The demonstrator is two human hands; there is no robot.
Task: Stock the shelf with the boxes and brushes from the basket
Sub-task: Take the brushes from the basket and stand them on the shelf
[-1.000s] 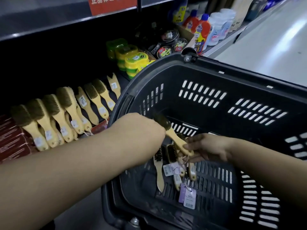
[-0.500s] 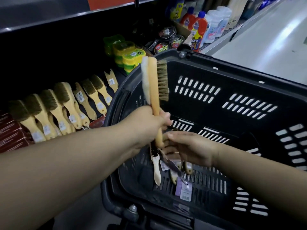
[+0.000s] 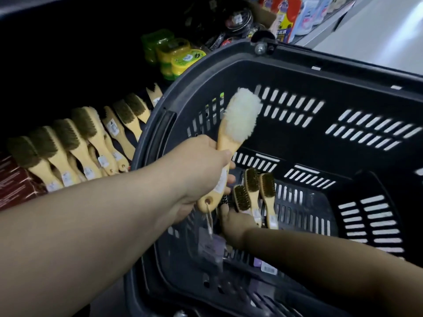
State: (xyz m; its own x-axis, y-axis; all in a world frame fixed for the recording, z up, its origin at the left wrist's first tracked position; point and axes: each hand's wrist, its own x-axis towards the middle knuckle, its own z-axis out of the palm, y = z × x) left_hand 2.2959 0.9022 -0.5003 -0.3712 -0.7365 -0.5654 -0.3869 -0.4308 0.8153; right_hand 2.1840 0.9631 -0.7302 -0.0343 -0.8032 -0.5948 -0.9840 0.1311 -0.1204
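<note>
Brush (image 3: 238,124) of pale wood with a fluffy cream fleece pad sits in my left hand (image 3: 201,170), my fingers clamped round its narrow handle, head tilted up above the left side of the basket (image 3: 320,65). A paper tag (image 3: 210,243) dangles on string from the hole at the handle's end. I judge this to be the carry step: one brush is lifted out but not yet shelved. Next it must swing left over the rim and settle beside the row of shelf brushes (image 3: 87,143) on the dark shelf (image 3: 109,88) without snagging that tag. My right hand (image 3: 233,220) is low in the basket, against the stiff-bristled brushes (image 3: 251,193) lying on its floor. It is half hidden, so I cannot tell whether its fingers have closed on one. The basket is hard black slotted plastic. Glossy green-and-yellow tubs (image 3: 180,58) stand further along.
</note>
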